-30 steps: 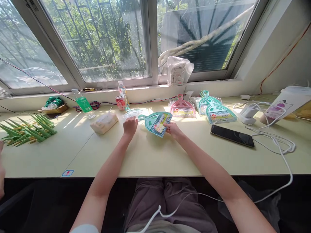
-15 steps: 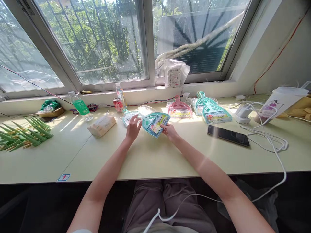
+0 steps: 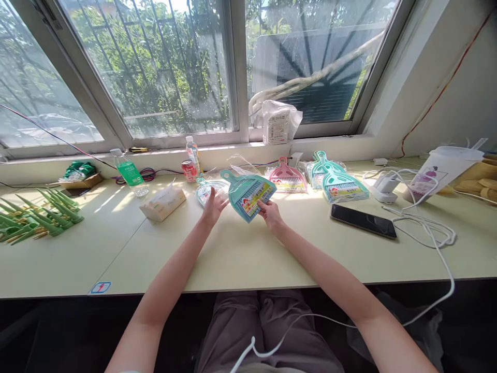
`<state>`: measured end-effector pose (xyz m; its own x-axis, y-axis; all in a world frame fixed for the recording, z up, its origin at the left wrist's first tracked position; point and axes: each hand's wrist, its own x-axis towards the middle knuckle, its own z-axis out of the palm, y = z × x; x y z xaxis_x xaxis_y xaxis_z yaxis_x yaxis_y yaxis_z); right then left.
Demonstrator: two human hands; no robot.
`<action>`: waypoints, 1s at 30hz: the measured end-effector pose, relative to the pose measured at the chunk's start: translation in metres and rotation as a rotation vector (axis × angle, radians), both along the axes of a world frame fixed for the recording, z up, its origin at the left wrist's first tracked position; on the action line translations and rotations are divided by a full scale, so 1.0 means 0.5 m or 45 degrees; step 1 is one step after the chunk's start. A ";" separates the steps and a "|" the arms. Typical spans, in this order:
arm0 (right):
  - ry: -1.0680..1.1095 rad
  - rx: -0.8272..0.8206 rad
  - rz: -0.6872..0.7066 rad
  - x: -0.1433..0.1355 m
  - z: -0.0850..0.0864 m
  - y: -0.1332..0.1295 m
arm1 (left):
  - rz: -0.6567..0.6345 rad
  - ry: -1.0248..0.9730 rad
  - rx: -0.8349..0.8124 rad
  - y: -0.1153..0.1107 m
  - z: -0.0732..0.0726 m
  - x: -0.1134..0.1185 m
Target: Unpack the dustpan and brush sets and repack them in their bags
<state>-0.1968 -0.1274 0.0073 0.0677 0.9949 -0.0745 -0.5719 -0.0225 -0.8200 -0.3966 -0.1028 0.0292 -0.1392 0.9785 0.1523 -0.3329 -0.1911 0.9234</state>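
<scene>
The front edge of the counter [image 3: 248, 264] crosses the lower part of the frame, and its pale surface spreads between the 2 forearms and at lower left, around a sticker [image 3: 100, 287] with a red arrow in a blue outline. A red can [image 3: 189, 170], a pink dustpan set [image 3: 287, 176] and 2 teal sets [image 3: 344, 182] border this space farther back; a black phone [image 3: 363, 221] lies at right. The bottle [image 3: 129, 173] has white lettering on green, too small to read, as is the held set's yellow label [image 3: 258, 201]. At mid-frame, the right hand [image 3: 272, 213] pinches the teal dustpan set [image 3: 248, 192] by its lower right corner. The left hand [image 3: 213, 207], fingers spread, is just beside its left edge; I cannot tell whether they touch.
</scene>
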 end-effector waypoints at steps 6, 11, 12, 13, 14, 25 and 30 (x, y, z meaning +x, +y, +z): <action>-0.015 0.095 -0.036 -0.011 -0.005 -0.008 | -0.601 0.055 -0.111 -0.008 -0.023 0.021; -0.057 0.147 -0.150 -0.010 -0.001 -0.014 | -0.844 0.165 -0.161 -0.027 -0.042 0.047; -0.062 0.145 -0.155 -0.010 0.000 -0.015 | -0.840 0.157 -0.147 -0.027 -0.044 0.049; -0.065 0.142 -0.154 -0.011 0.000 -0.015 | -0.819 0.140 -0.131 -0.027 -0.044 0.049; -0.069 0.138 -0.151 -0.012 -0.001 -0.015 | -0.792 0.123 -0.116 -0.026 -0.044 0.050; -0.109 0.088 -0.255 -0.017 -0.008 -0.019 | -0.827 0.331 -0.206 -0.051 -0.031 0.063; -0.113 0.068 -0.261 -0.020 -0.005 -0.023 | -0.552 0.326 -0.098 -0.052 -0.029 0.074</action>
<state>-0.2068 -0.1388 0.0046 0.2730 0.9620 -0.0066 -0.4853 0.1318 -0.8643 -0.3597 -0.1290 0.0149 0.3145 0.9477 0.0538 -0.1279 -0.0139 0.9917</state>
